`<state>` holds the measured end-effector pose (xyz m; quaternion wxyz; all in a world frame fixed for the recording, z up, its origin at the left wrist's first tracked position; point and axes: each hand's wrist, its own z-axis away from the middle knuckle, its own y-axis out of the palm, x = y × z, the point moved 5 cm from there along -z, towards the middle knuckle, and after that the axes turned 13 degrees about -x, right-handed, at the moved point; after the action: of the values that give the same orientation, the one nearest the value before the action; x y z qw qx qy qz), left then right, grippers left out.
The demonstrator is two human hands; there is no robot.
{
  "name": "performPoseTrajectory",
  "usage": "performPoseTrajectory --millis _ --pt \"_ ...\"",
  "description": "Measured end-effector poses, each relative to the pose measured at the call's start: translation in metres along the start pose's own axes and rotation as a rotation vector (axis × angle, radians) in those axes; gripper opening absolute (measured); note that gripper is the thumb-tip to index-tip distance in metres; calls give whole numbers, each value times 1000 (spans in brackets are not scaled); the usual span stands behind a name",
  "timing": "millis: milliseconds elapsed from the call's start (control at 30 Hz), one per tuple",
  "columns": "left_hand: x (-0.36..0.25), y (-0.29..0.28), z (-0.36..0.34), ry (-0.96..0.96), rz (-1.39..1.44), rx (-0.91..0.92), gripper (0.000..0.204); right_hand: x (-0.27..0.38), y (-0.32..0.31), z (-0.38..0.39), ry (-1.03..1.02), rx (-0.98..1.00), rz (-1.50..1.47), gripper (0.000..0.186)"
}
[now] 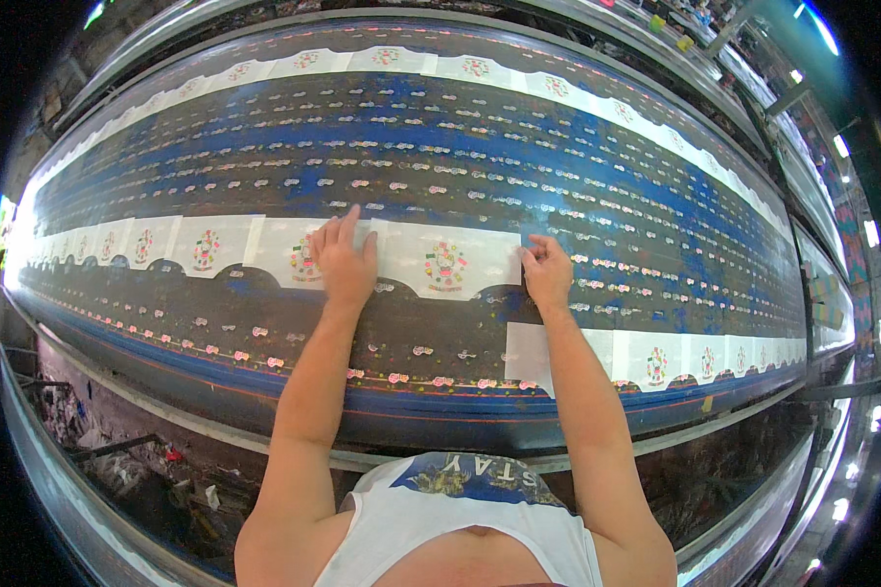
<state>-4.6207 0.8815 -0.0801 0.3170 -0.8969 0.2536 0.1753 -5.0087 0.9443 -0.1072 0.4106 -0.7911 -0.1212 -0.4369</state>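
A white cut fabric panel [485,259] with a colourful printed motif lies on the long dark table [440,338] in front of me. My left hand [347,262] is open, fingers apart, resting where this panel meets the neighbouring white panel [276,245] on its left. My right hand [546,269] is at the panel's right edge, its thumb and fingers closed together there in a pinch. How much of the edge lies between the fingertips is hard to see. Below my right hand, a plain white piece [529,352] sits at the end of the nearer row.
More printed white panels [145,243] continue leftward in the same row. Another row [656,362] runs along the near right edge, and a far row [387,61] curves along the back. Small printed marks cover the blue-and-dark tabletop. A metal rail [215,432] borders the near side.
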Motion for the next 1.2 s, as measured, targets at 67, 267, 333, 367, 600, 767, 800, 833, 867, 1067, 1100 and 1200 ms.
performPoseTrajectory --millis 67,267,333,367,600,767,800,833,867,1067,1100,1200 --pt "2 -1 -4 -21 -9 3 61 -2 0 -2 114 34 -193 29" --pt "-3 2 -5 -47 47 77 68 -21 -69 -6 50 199 -124 14" --pt "2 -4 -7 -19 54 24 67 -13 -102 -9 -144 222 159 12" --pt "0 -8 -5 -3 55 11 66 -14 -119 -3 -221 237 304 10" --pt "-87 -22 39 182 143 75 52 -44 -215 11 -467 387 674 10" --pt "-177 0 92 190 365 348 44 -57 -223 20 -653 493 593 11" --pt "-194 4 102 168 398 429 43 -57 -225 23 -679 509 548 13" --pt "-213 2 108 212 406 445 44 -53 -226 28 -707 526 497 14" --pt "-233 0 116 252 414 466 45 -48 -231 33 -734 548 449 16" --pt "-280 -4 137 291 292 527 44 -36 -274 42 -398 742 -134 16" --pt "-276 1 138 230 256 576 39 -42 -278 39 -353 760 -198 16" --pt "-258 1 137 -32 218 635 26 -59 -285 24 -364 697 -172 20"
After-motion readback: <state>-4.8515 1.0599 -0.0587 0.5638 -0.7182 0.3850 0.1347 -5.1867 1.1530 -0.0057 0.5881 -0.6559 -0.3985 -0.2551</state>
